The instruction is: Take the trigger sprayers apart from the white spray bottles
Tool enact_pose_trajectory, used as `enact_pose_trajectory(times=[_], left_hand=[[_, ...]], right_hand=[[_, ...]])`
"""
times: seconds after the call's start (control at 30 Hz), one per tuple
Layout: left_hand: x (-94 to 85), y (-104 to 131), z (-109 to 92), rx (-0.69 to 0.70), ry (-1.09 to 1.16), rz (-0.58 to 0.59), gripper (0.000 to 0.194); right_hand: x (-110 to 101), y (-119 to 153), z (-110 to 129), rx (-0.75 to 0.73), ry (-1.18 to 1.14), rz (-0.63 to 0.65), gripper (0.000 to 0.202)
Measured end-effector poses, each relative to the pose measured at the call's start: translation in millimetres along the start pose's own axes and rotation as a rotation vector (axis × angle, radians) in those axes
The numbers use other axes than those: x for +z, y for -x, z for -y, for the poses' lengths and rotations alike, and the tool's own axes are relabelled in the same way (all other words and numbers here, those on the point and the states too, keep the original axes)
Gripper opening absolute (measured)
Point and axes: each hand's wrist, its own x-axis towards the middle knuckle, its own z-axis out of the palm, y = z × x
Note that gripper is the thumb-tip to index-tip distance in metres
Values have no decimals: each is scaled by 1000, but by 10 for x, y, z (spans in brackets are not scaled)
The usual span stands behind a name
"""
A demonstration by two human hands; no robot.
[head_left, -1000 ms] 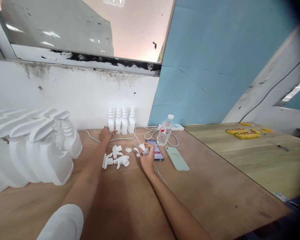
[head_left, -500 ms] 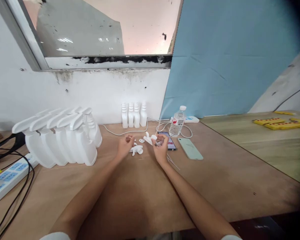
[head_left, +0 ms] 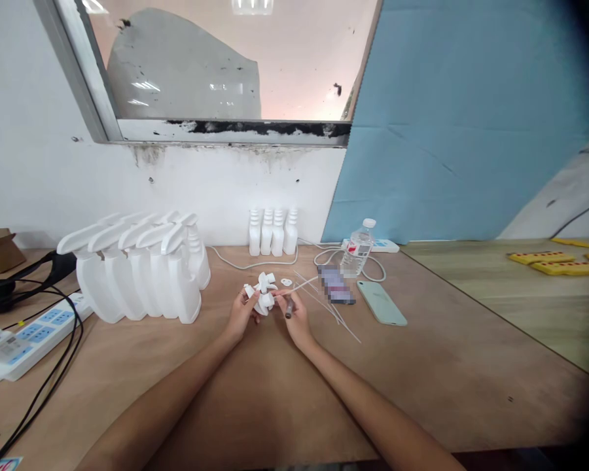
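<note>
My left hand (head_left: 242, 316) is closed around a white trigger spray head (head_left: 265, 302) above the table. My right hand (head_left: 298, 322) is closed on a thin white tube (head_left: 302, 285), whose near end meets the spray head; whether it is inside cannot be told. A short dark cylindrical piece (head_left: 288, 308) also shows between the right fingers. Just behind the hands lies another white spray head (head_left: 266, 281), with a small white flat part (head_left: 286, 282) to its right. Several loose thin tubes (head_left: 341, 319) lie right of my right hand.
Large white jugs (head_left: 140, 288) stand in a row at left, beside a power strip (head_left: 39, 333) and black cables. Small white bottles (head_left: 278, 235) stand by the wall. At right are a water bottle (head_left: 357, 252), a blurred phone (head_left: 336, 285) and a pale green phone (head_left: 381, 303).
My hands have come together. The spray head that was in my right hand now appears in my left, and my right hand now holds a thin tube. The view has shifted slightly.
</note>
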Motion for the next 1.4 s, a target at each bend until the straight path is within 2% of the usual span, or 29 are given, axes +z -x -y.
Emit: enact_pose_trajectory(times=[0.17, 0.4, 0.5, 0.7, 1.07, 1.23, 1.4], left_hand=[[-10, -33, 67, -13, 45, 11, 47], [2, 23, 13, -37, 50, 79, 54], [13, 28, -17, -53, -6, 55, 55], [8, -8, -31, -93, -20, 10, 51], [108, 42, -43, -159, 89, 89, 45], [136, 56, -72, -149, 148, 99, 44], [182, 76, -93, -137, 187, 139, 45]], right_hand=[[-1, -10, -3, -57, 46, -25, 14], [8, 14, -12, -212, 280, 159, 14], [-5, 56, 29, -247, 346, 230, 15], [22, 151, 85, -531, 733, 272, 24], [-6, 193, 19, -645, 702, 262, 24], [-1, 184, -14, -682, 658, 214, 17], [-48, 157, -25, -721, 663, 244, 15]])
